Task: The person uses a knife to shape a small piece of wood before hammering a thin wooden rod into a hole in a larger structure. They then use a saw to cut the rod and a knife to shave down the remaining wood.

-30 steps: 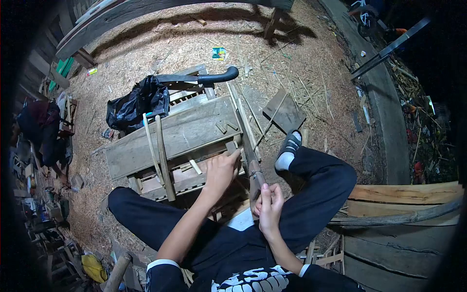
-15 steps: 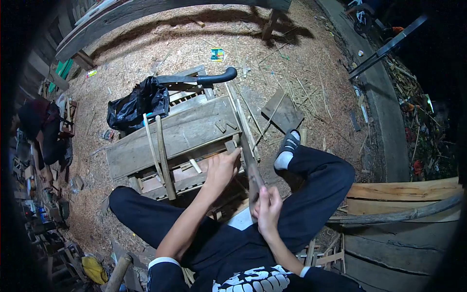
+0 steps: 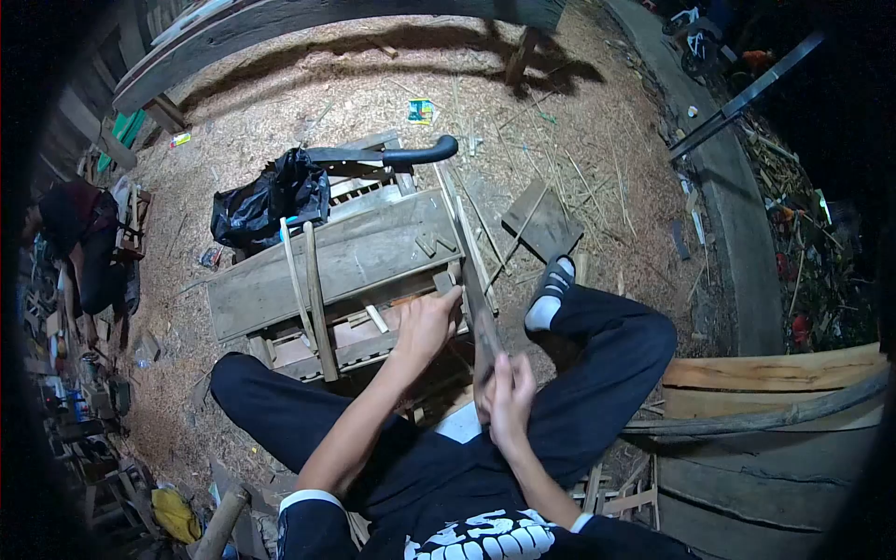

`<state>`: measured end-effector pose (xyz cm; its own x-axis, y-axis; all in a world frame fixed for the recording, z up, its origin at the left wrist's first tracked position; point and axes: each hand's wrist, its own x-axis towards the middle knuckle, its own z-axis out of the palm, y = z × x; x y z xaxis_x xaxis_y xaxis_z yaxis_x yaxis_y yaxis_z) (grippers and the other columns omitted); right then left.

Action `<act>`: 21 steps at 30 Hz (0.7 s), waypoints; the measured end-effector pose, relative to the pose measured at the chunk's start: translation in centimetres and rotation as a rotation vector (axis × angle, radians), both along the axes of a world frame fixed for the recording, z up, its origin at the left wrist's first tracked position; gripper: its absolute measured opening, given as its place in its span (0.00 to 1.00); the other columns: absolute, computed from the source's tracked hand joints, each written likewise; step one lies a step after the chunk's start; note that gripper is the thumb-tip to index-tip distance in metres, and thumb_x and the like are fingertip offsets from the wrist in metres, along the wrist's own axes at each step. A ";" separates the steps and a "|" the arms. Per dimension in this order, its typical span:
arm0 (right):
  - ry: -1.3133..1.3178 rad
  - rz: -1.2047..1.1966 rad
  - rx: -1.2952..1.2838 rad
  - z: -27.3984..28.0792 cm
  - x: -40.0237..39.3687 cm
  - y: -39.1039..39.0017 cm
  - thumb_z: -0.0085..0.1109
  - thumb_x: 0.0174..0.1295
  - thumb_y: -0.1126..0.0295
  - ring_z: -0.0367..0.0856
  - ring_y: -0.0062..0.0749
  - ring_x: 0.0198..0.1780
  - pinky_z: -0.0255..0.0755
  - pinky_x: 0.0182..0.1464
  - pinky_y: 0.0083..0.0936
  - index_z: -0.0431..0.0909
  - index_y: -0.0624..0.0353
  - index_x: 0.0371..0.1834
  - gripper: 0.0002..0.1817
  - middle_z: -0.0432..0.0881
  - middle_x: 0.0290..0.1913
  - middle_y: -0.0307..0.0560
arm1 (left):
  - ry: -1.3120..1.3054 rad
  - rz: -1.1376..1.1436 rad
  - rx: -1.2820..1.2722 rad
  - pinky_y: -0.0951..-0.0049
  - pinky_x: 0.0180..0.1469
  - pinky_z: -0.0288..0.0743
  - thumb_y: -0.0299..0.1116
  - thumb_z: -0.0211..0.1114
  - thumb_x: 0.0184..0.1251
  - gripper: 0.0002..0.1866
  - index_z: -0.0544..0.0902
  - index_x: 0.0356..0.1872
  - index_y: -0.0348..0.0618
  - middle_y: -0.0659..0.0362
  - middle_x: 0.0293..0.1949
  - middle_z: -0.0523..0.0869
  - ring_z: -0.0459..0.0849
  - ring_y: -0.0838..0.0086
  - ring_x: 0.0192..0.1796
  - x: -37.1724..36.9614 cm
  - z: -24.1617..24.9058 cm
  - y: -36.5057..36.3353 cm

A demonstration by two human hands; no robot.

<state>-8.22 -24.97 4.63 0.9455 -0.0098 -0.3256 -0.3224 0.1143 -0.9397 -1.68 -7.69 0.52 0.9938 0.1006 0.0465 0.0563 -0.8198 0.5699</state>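
My right hand [image 3: 509, 397] is closed round the near end of a long, flat, brownish-grey blade that looks like a handsaw [image 3: 483, 331]; teeth cannot be made out. The blade points away from me along the right end of the low wooden bench [image 3: 359, 257]. At that same end, my left hand [image 3: 427, 322] is closed on a small wood piece [image 3: 443, 280], its thumb close beside the blade. Most of this piece is hidden by the hand. Two short sticks [image 3: 434, 245] lie on the bench top near the fingers.
Two longer sticks [image 3: 315, 299] lean across the bench. Behind them sit a black plastic bag [image 3: 271, 201] and a tool with a curved black handle [image 3: 420, 151]. A square board [image 3: 541, 221] lies near my right foot. Planks [image 3: 765, 467] are at the right; a person [image 3: 89, 243] crouches at the left.
My right hand has shifted slightly left and toward me with the blade. My left hand keeps its place on the wood piece. The whole view has tilted a little.
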 end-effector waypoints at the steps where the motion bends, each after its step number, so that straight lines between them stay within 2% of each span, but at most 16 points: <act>1: 0.011 0.000 -0.011 -0.3 1.7 1.0 0.56 0.83 0.58 0.64 0.13 0.14 0.56 0.15 0.18 0.63 0.52 0.34 0.19 0.65 0.17 0.29 | 0.009 -0.005 -0.003 0.42 0.41 0.81 0.32 0.66 0.68 0.17 0.86 0.58 0.53 0.44 0.33 0.90 0.90 0.44 0.38 0.0 0.1 -0.1; 2: 0.005 -0.005 -0.010 0.0 2.7 2.0 0.56 0.83 0.58 0.65 0.14 0.14 0.57 0.16 0.19 0.63 0.52 0.33 0.20 0.67 0.18 0.30 | 0.015 -0.003 -0.006 0.42 0.41 0.81 0.33 0.66 0.70 0.17 0.86 0.58 0.54 0.44 0.33 0.90 0.90 0.44 0.38 -0.1 0.3 -0.2; 5: 0.006 0.015 -0.054 0.1 -1.7 -0.4 0.55 0.83 0.55 0.66 0.15 0.14 0.59 0.16 0.21 0.63 0.53 0.33 0.20 0.68 0.18 0.32 | -0.016 0.038 0.030 0.42 0.41 0.81 0.34 0.66 0.71 0.17 0.86 0.59 0.54 0.44 0.33 0.90 0.90 0.44 0.38 0.0 -0.1 0.0; 6: -0.084 0.033 -0.095 -0.4 -1.8 -0.5 0.55 0.84 0.56 0.59 0.12 0.13 0.52 0.14 0.18 0.59 0.50 0.36 0.19 0.61 0.16 0.30 | -0.031 0.028 0.012 0.42 0.41 0.81 0.34 0.66 0.70 0.18 0.86 0.59 0.54 0.45 0.33 0.90 0.90 0.45 0.38 0.3 -0.4 0.0; 8: -0.098 0.028 -0.105 -1.7 1.8 1.3 0.54 0.84 0.56 0.59 0.12 0.13 0.53 0.14 0.18 0.59 0.50 0.36 0.19 0.61 0.17 0.30 | 0.010 0.010 0.040 0.43 0.43 0.81 0.31 0.67 0.65 0.22 0.85 0.62 0.53 0.45 0.35 0.90 0.90 0.44 0.40 0.1 -0.8 0.0; 9: -0.109 0.035 -0.112 -2.0 2.8 1.8 0.54 0.84 0.56 0.59 0.12 0.14 0.53 0.15 0.18 0.59 0.50 0.36 0.19 0.61 0.17 0.29 | -0.031 0.011 -0.041 0.42 0.43 0.81 0.27 0.68 0.60 0.22 0.85 0.58 0.52 0.42 0.36 0.90 0.89 0.40 0.41 -0.2 -0.4 0.0; 11: -0.120 0.045 -0.063 -0.9 2.1 1.8 0.54 0.84 0.56 0.58 0.12 0.14 0.52 0.15 0.18 0.59 0.49 0.37 0.19 0.61 0.18 0.29 | -0.017 0.015 -0.100 0.42 0.42 0.81 0.28 0.69 0.60 0.19 0.85 0.55 0.51 0.43 0.36 0.90 0.89 0.41 0.40 -0.3 0.5 0.0; 13: -0.041 -0.008 -0.008 -1.1 0.9 1.6 0.54 0.84 0.56 0.56 0.12 0.15 0.52 0.15 0.19 0.59 0.50 0.36 0.19 0.61 0.18 0.30 | -0.047 -0.001 0.040 0.43 0.41 0.81 0.29 0.70 0.60 0.17 0.86 0.53 0.51 0.44 0.34 0.89 0.89 0.42 0.38 -1.0 -0.1 -0.6; 19: 0.005 0.001 0.007 0.2 1.9 1.2 0.55 0.84 0.58 0.57 0.12 0.16 0.52 0.17 0.17 0.59 0.50 0.37 0.18 0.62 0.19 0.31 | -0.041 0.021 0.073 0.44 0.38 0.81 0.29 0.69 0.60 0.21 0.86 0.57 0.56 0.45 0.32 0.89 0.90 0.45 0.35 -1.0 -0.4 -0.9; 21: 0.087 -0.006 0.099 1.2 2.3 1.2 0.55 0.84 0.58 0.57 0.11 0.16 0.52 0.16 0.17 0.60 0.50 0.37 0.18 0.62 0.19 0.31 | -0.022 0.020 0.075 0.44 0.38 0.81 0.29 0.70 0.59 0.23 0.85 0.58 0.57 0.46 0.33 0.89 0.90 0.46 0.35 -1.3 -0.3 -1.0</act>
<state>-5.91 -23.74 5.84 0.9137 0.0210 -0.4057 -0.4010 0.2077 -0.8922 -3.01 -8.71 0.25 0.9904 0.1158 0.0761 0.0614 -0.8591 0.5081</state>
